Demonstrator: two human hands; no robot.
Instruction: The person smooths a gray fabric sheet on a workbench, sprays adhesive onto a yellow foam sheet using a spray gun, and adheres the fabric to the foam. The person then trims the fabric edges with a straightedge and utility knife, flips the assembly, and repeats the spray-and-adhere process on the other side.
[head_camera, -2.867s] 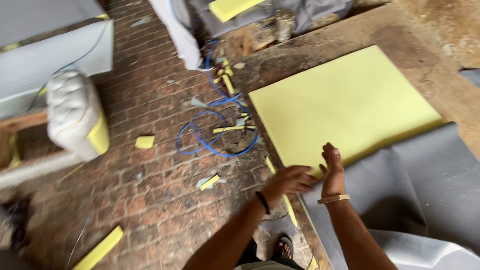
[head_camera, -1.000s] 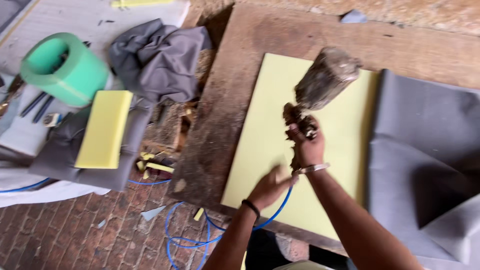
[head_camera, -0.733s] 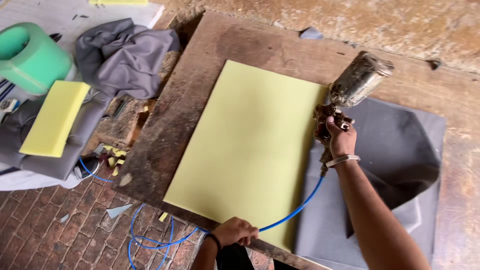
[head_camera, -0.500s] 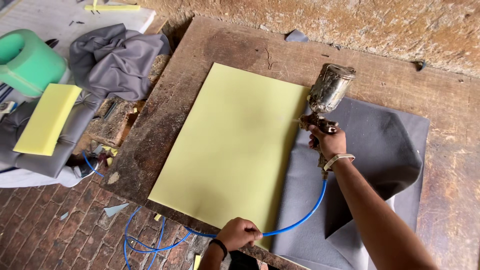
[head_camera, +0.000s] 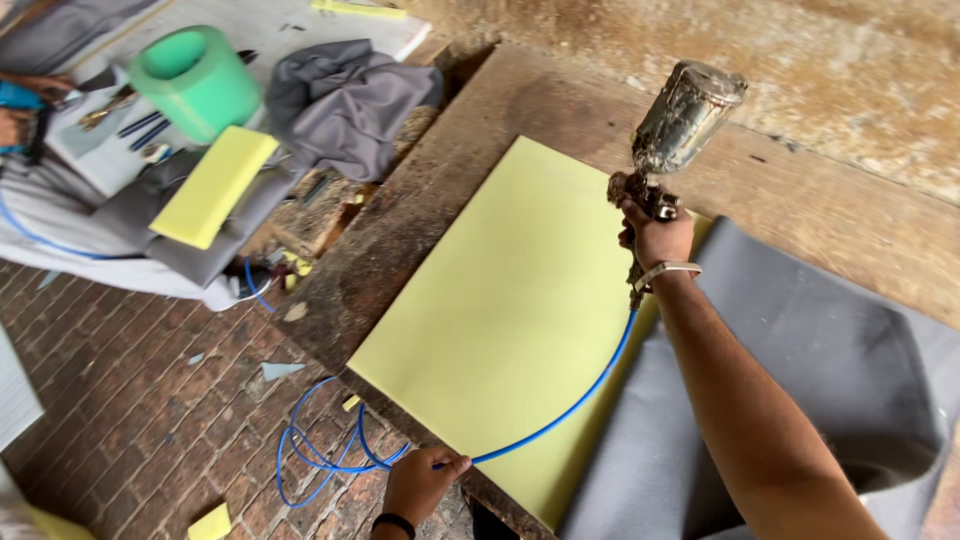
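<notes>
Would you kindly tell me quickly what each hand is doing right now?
Left hand: closed, holding the blue hose.
Right hand: closed around the spray gun grip.

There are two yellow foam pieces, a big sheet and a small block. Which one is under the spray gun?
The big yellow foam sheet on the wooden table: the right hand holds the spray gun over it. The small foam block lies far left on grey fabric.

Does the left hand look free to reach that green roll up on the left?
Probably not: the left hand is pinching the blue hose, and the green roll sits far off across the brick floor.
</notes>
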